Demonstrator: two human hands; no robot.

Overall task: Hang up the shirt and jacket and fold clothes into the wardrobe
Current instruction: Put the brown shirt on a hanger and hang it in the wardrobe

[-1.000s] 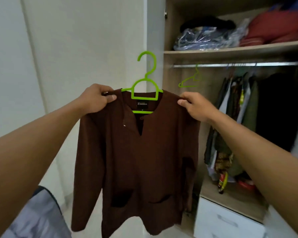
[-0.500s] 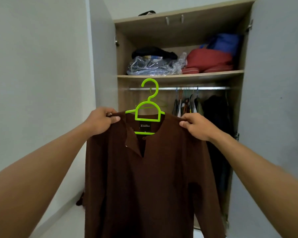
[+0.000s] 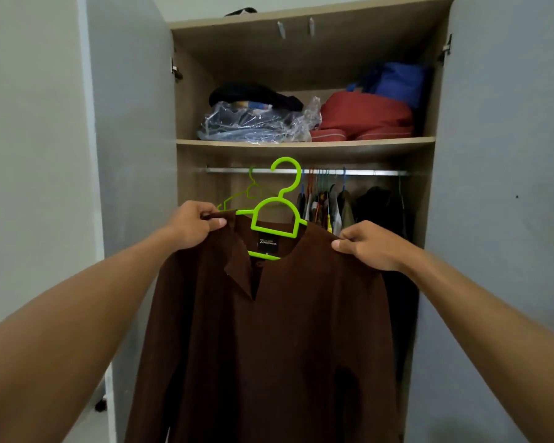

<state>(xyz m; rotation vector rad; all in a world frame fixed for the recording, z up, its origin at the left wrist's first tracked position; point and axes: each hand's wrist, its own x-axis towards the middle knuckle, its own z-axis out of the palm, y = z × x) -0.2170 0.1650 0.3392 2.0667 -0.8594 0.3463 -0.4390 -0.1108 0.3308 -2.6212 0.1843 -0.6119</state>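
A dark brown long-sleeved shirt [image 3: 279,340] hangs on a bright green plastic hanger [image 3: 277,212], held up in front of the open wardrobe. My left hand [image 3: 194,228] pinches the shirt's left shoulder and my right hand [image 3: 365,244] pinches its right shoulder. The hanger's hook overlaps the metal rail [image 3: 231,170] in the picture; whether it touches the rail I cannot tell. The shirt hides the lower part of the wardrobe.
An empty green hanger [image 3: 253,193] hangs at the rail's left end; several dark garments [image 3: 365,203] fill its right half. The upper shelf [image 3: 304,143] holds a plastic-wrapped bundle [image 3: 256,126], and red [image 3: 362,118] and blue bundles. Grey doors [image 3: 131,187] stand open on both sides.
The view swung from the wardrobe's left side to face it squarely and closer. Both hands kept their grip and carried the shirt toward the rail; the hook now overlaps it.
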